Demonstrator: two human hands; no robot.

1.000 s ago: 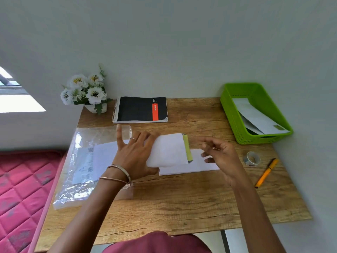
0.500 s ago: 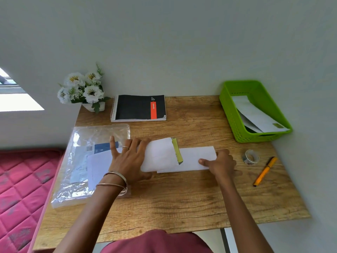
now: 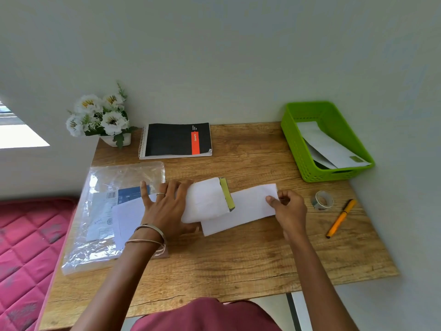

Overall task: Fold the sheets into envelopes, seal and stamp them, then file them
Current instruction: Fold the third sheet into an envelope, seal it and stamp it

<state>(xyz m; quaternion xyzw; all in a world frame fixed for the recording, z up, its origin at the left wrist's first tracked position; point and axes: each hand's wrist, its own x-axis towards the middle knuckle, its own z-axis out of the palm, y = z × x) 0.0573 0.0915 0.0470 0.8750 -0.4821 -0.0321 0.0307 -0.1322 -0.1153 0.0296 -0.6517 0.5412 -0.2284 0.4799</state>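
Left hand (image 3: pixel 167 209) lies flat with fingers spread, pressing the envelope (image 3: pixel 206 201) down at mid-desk (image 3: pixel 238 263), its green flap strip turned right. Right hand (image 3: pixel 290 207) is curled, pinching the right end of the folded sheet (image 3: pixel 250 209), which lies on the desk with its left end under the envelope. Far right, the green basket (image 3: pixel 297 144) holds finished envelopes (image 3: pixel 329 144). Tape (image 3: pixel 321 199) and pen (image 3: pixel 340 218) sit right of the hands, plastic bag (image 3: pixel 112 206) left.
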